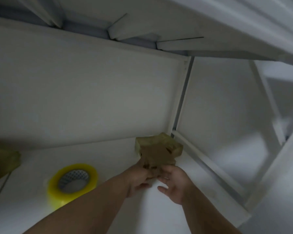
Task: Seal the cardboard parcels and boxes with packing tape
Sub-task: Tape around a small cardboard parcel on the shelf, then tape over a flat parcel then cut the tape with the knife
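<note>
A small brown cardboard box (159, 146) sits at the far right corner of the white table (142, 213), against the wall. The picture is blurred. My left hand (139, 177) reaches to the box's near side and its fingers curl round the near brown edge. Just right of it, my right hand (173, 182) has its fingers spread and its fingertips touch the same near edge. A roll of yellowish clear packing tape (73, 181) lies flat on the table, left of my left forearm.
Another brown cardboard box (2, 160) shows partly at the left edge. A white wall panel (91, 98) backs the table, and a white frame (210, 166) borders it on the right. White flat pieces (134, 29) lie on a ledge above.
</note>
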### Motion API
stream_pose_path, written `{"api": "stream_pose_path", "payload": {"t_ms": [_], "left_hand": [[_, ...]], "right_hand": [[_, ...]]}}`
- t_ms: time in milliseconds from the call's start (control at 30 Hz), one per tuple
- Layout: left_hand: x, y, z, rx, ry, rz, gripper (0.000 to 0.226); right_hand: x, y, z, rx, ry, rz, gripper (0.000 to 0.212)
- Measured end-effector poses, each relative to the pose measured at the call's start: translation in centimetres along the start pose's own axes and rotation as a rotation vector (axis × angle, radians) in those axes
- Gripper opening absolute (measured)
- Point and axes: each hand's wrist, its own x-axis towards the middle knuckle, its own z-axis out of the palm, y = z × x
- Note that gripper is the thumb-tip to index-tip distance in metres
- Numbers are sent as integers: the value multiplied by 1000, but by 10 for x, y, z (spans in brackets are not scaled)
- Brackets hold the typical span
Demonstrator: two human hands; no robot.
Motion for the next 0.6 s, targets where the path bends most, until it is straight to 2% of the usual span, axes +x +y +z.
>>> {"api": "stream_pose_path", "payload": {"t_ms": [133,233,333,400,600], "left_hand": [[20,9,5,-247,75,58,52],[17,14,1,-264,166,75,51],[1,9,-10,-84,208,74,69],[-15,5,-20,63,200,73,76],[-83,-10,-69,247,209,90,70]], "right_hand": [[9,-7,0,62,-111,-64,32],[14,-1,-8,52,-142,-61,34],[13,10,-12,-27,-196,-22,48],[9,17,-5,-89,-164,-23,53],[-28,39,57,-266,-223,-39,32]]}}
